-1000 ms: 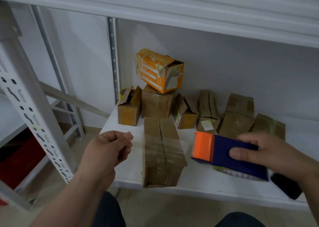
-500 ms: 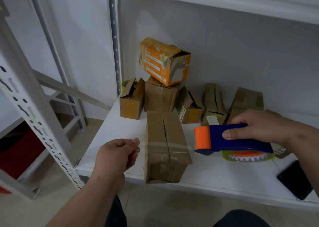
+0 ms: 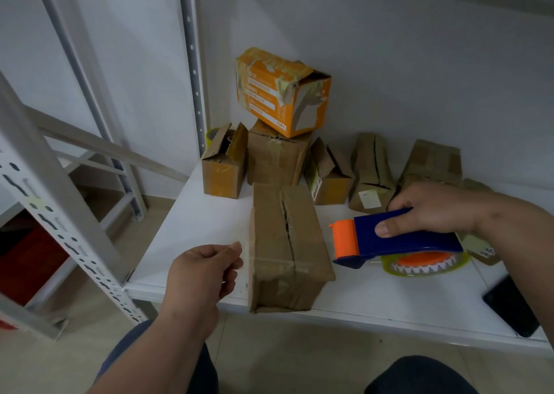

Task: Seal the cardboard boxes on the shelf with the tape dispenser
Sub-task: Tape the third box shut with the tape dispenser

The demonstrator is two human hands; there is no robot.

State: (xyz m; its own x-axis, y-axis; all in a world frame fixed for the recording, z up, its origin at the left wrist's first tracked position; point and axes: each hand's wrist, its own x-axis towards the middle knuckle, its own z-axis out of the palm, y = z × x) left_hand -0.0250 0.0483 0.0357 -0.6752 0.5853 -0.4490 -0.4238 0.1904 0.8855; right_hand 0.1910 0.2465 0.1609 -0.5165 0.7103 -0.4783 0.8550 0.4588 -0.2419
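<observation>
A long brown cardboard box (image 3: 287, 243) lies at the front of the white shelf (image 3: 192, 225), its top seam split. My right hand (image 3: 431, 210) grips the blue and orange tape dispenser (image 3: 398, 239) just right of the box, its roll underneath. My left hand (image 3: 204, 273) pinches the free end of clear tape left of the box. The clear tape strip (image 3: 248, 249) stretches across the box's top between my hands.
Several small brown boxes (image 3: 224, 166) stand along the back wall, some with open flaps, an orange box (image 3: 283, 91) stacked on one. A black phone (image 3: 512, 306) lies at the shelf's right front. A perforated grey upright (image 3: 60, 213) stands at the left.
The dispenser has tilted flat and dropped low to the shelf, right of the box. My left hand has kept the tape end and moved little. The view has shifted closer.
</observation>
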